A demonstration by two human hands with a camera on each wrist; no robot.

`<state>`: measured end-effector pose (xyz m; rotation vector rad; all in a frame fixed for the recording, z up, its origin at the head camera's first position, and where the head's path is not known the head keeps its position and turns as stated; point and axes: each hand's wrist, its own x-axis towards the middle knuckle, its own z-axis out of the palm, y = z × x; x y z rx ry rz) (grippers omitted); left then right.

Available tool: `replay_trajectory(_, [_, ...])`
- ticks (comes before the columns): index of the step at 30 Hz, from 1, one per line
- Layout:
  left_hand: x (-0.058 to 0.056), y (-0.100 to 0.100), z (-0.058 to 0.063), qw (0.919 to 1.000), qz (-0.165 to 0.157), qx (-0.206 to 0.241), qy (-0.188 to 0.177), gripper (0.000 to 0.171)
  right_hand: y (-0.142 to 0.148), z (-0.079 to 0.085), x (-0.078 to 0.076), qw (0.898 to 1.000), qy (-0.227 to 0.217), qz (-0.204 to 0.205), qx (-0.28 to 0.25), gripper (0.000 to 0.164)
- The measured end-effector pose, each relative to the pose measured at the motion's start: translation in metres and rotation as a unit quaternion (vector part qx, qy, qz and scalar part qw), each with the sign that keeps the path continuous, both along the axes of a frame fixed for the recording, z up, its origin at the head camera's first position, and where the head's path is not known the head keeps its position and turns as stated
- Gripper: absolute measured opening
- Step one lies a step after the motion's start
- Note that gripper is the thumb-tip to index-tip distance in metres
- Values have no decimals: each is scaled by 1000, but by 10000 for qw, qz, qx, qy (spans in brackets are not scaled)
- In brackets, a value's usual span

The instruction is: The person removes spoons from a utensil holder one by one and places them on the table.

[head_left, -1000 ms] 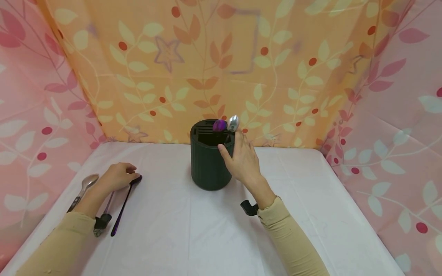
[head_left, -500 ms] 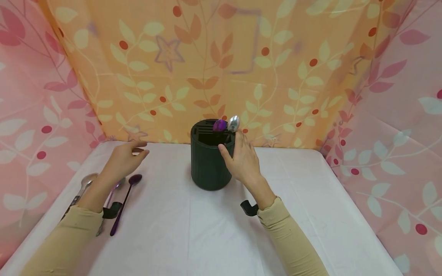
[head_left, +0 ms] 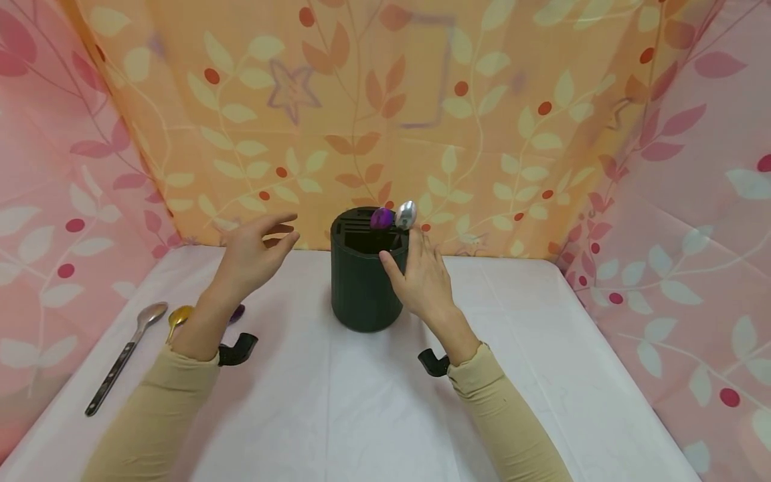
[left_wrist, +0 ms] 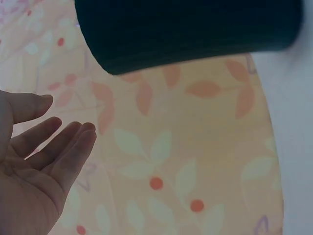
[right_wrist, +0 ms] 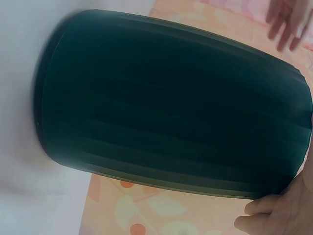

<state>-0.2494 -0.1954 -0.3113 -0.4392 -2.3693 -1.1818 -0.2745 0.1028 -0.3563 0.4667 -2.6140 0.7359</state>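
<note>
A dark green utensil holder with a slotted top stands on the white cloth. From its right side stick up a purple spoon and a silver spoon. My right hand rests against the holder's right side near the rim, thumb toward the front and fingers extended along the side. In the air left of the holder, my left hand has its fingers loosely spread and holds nothing. The left wrist view shows that hand apart from the holder.
On the cloth at left lie a black-handled silver spoon and a gold-looking spoon, partly under the left forearm. A dark purple spoon bowl shows beside the wrist. Patterned cloth walls enclose the table.
My left hand has lifted from the dark purple spoon at left and moved right and up toward the holder, with nothing in it. The right hand has stayed on the holder.
</note>
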Motion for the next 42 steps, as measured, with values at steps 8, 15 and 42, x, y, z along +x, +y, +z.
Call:
replay_trajectory(8, [-8,43,10,9976,-433,458,293,39,1,-1,-1,10000,2,-23,56,95])
replay_trajectory(15, [-19,75,12,9952,-672,616,364,39,1,1,-1,10000,44,15,26,95])
replay_trajectory(42, [-55,110,9,9937,-910,645,-126,33,1,-1,-2,9999,133,11,80,92])
